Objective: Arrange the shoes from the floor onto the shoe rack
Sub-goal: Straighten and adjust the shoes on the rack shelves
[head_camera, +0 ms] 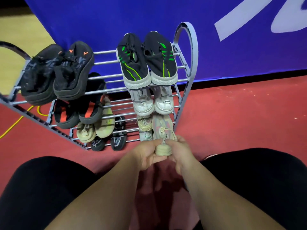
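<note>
Closest in, between black-clad legs (pixel 43 188) at left and right, two bare forearms stretched far toward the rack. Just beyond, left grip (pixel 146 155) and right grip (pixel 181 153) side by side, both clenched round the ribbed heel of a beige sneaker (pixel 163 138), fingers curled in from either side. Sneaker toe-far and heel-near, at the right end of the grey shoe rack (pixel 191 47), level with a low tier and just right of its beige mate (pixel 145 125); cannot tell whether resting on the bars or held off them. Underfoot, red floor (pixel 232 122), with a yellow cable (pixel 18 121) at the left edge. Leftward along the lower tiers, a black-and-white pair (pixel 118 136) nearest, then a tan pair (pixel 104 125), then a black-and-orange pair (pixel 89 112). Directly beyond the held sneaker, a white pair (pixel 143 105), toes near. On the top tier, a black-and-green pair (pixel 132 63) at right and an all-black pair (pixel 73 72) at left, well apart. Farthest back, a blue banner (pixel 116 14) with pale lettering.
</note>
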The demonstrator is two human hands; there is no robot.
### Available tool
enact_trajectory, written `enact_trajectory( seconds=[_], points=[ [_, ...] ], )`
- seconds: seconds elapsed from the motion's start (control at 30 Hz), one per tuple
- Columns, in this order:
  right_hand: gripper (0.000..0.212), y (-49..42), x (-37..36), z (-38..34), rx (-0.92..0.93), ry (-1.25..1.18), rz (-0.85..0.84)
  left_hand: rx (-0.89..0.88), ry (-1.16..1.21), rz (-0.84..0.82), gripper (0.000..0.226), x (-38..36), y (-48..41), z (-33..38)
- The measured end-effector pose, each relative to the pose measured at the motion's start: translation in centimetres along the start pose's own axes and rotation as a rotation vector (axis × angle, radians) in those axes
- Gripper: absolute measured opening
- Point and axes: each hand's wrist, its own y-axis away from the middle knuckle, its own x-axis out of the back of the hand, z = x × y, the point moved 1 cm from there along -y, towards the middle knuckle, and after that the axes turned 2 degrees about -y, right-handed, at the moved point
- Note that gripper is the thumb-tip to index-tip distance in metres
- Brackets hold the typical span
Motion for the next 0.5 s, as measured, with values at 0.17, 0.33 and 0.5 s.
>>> enact_trajectory(
  seconds=[0.17, 0.33, 0.5],
  points=[
    [0.038, -3.1, -0.7, -1.8, 0.101, -0.116, 0.034, -0.047, -0.132, 0.043, 0.042, -0.3, -2.3, 2.1],
    [0.033, -6.1, -1.7, -2.2, 0.033, -0.209, 0.104, -0.080, -0.047, 0.223, 0.048, 2.4, -4.9, 3.4],
    [0.032, -9.5, -3.2, -2.6, 0.027, -0.223, 0.123, -0.063, 0.015, 0.333, 0.042, 5.5, -7.3, 3.5]
  ],
)
